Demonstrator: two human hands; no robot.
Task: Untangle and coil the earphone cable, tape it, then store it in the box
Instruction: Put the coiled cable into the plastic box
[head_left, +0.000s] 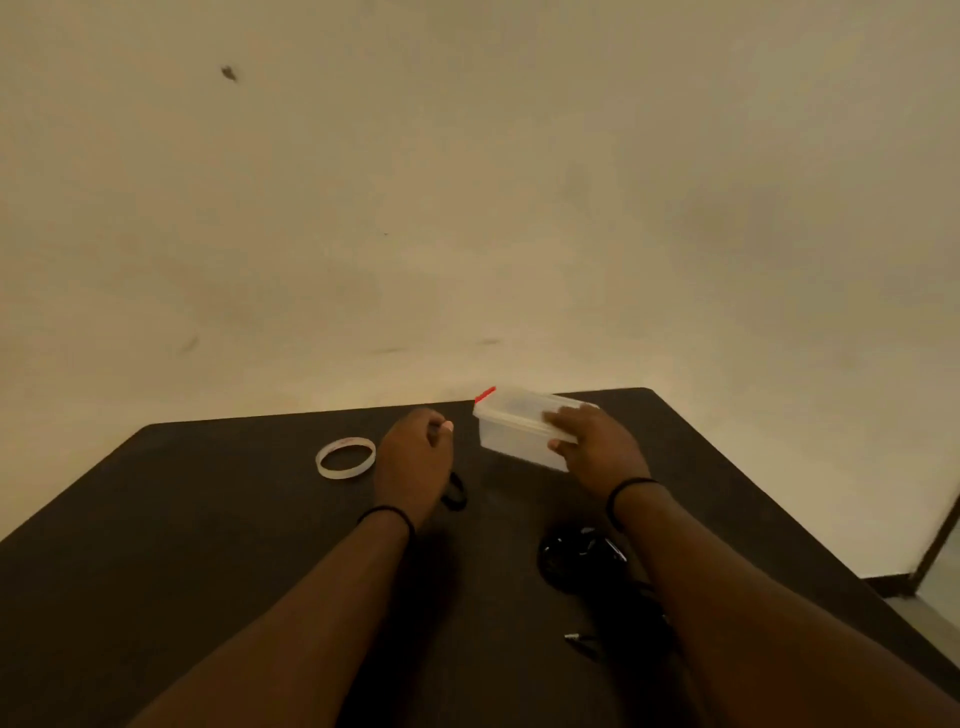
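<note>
right hand (589, 441): fingers clamped on box (514, 441)
left hand (413, 460): left of box, fingers pinching coiled cable (456, 491)
tape roll (345, 457): further left of box

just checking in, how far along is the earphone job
Near the end, it seems. The left hand holds a small black coil, apparently the earphone cable; whether it is taped is unclear. The right hand grips the clear box, lid still on. Left: open the box, store the coil. The tape roll lies aside.
</note>
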